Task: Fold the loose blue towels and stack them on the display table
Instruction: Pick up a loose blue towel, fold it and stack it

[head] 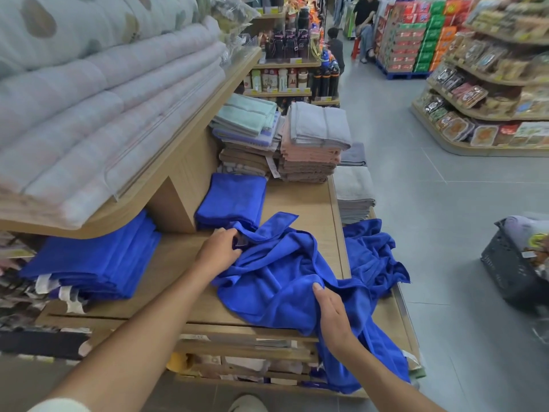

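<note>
A loose blue towel (276, 275) lies crumpled across the wooden display table (309, 200), one end hanging over the front edge. My left hand (218, 251) pinches its upper left corner. My right hand (332, 316) grips a fold near its lower middle. A second loose blue towel (371, 254) is bunched at the table's right edge. A folded blue towel (233, 200) lies behind my left hand. A stack of folded blue towels (98, 269) sits at the left under the upper shelf.
Stacks of folded towels in mint, pink, grey and brown (309, 144) stand at the table's far end. Quilts (98, 93) fill the shelf overhanging the left. A dark basket (511, 269) sits on the aisle floor to the right. People stand far down the aisle.
</note>
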Available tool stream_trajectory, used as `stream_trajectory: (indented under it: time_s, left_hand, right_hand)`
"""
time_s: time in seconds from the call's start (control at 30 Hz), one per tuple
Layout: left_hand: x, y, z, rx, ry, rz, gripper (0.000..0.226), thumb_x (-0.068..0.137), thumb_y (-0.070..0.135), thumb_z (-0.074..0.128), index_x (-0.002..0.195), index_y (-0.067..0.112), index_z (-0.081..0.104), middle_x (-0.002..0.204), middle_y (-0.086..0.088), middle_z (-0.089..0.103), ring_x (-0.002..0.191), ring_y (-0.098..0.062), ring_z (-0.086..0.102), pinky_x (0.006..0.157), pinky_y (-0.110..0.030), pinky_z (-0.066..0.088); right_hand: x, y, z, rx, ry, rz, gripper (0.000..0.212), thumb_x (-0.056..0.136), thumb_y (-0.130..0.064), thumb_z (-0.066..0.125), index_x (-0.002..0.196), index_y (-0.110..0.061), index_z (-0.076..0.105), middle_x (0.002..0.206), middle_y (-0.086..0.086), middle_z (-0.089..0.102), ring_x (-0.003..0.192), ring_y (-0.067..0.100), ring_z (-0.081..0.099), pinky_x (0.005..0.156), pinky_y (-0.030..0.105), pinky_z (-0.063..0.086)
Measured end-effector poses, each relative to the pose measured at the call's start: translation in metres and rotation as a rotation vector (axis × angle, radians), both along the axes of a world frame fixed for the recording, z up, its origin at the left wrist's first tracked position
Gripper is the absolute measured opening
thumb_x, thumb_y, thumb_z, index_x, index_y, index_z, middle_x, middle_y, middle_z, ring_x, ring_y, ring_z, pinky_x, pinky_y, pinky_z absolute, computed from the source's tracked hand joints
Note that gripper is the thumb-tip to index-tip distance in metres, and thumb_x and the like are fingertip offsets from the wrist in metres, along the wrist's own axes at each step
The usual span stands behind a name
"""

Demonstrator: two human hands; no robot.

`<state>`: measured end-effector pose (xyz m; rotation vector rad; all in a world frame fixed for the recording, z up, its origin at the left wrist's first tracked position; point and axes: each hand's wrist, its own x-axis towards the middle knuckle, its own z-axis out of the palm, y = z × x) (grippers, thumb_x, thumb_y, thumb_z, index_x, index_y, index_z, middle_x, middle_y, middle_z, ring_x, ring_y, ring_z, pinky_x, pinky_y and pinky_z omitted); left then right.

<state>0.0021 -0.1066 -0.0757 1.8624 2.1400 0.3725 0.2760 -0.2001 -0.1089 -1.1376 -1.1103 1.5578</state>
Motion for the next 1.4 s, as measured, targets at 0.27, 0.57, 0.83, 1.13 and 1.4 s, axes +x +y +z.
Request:
stream_trajectory:
  time_s: [0.27, 0.57, 0.83, 1.13, 1.4]
  left_hand:
    - [-0.004, -0.012, 0.012, 0.31, 0.033, 0.088, 0.017, 0.099, 0.023, 0.052, 0.1, 0.016, 0.068, 0.099, -0.01, 0.068, 0.097, -0.036, 0.058, 0.083, -0.045, 0.049]
    - [0.017, -0.018, 0.079, 0.281, -1.161, 0.325, 0.008, 0.104, 0.017, 0.055, 0.108, 0.018, 0.062, 0.091, -0.004, 0.066, 0.078, -0.019, 0.063, 0.061, -0.03, 0.051]
    - [0.048, -0.027, 0.137, 0.305, -1.148, 0.118, 0.029, 0.099, 0.002, 0.051, 0.118, 0.02, 0.062, 0.1, 0.0, 0.075, 0.081, -0.01, 0.07, 0.065, -0.021, 0.053]
    - [0.084, -0.048, 0.167, 0.104, -1.484, 0.056, 0.016, 0.1, 0.002, 0.046, 0.102, 0.013, 0.057, 0.093, -0.016, 0.06, 0.074, -0.021, 0.056, 0.066, -0.035, 0.043]
    - [0.097, -0.053, 0.172, 0.13, -1.546, 0.056, 0.017, 0.101, 0.003, 0.05, 0.114, 0.007, 0.06, 0.098, -0.017, 0.07, 0.087, -0.028, 0.059, 0.082, -0.043, 0.047]
  right_hand:
    - [-0.001, 0.0, 0.001, -0.004, -0.098, -0.004, 0.025, 0.107, -0.024, 0.051, 0.106, -0.043, 0.068, 0.103, 0.006, 0.068, 0.095, 0.018, 0.069, 0.086, 0.038, 0.057]
    - [-0.001, 0.022, 0.079, 0.071, -0.083, 0.367, 0.034, 0.105, -0.03, 0.057, 0.094, 0.001, 0.064, 0.089, 0.012, 0.066, 0.088, 0.017, 0.058, 0.083, 0.037, 0.05]
    - [-0.002, 0.052, 0.201, 0.201, -0.021, 0.679, 0.017, 0.101, -0.012, 0.054, 0.101, -0.009, 0.071, 0.093, -0.001, 0.07, 0.086, 0.012, 0.065, 0.08, 0.024, 0.052]
    - [-0.015, 0.075, 0.209, 0.524, -0.113, 0.392, 0.02, 0.093, -0.017, 0.055, 0.089, -0.022, 0.074, 0.082, 0.003, 0.066, 0.077, 0.019, 0.056, 0.07, 0.036, 0.045]
    - [-0.018, 0.076, 0.205, 0.579, -0.078, 0.3, 0.03, 0.09, -0.011, 0.054, 0.086, -0.03, 0.076, 0.085, -0.007, 0.073, 0.08, 0.007, 0.065, 0.076, 0.019, 0.053]
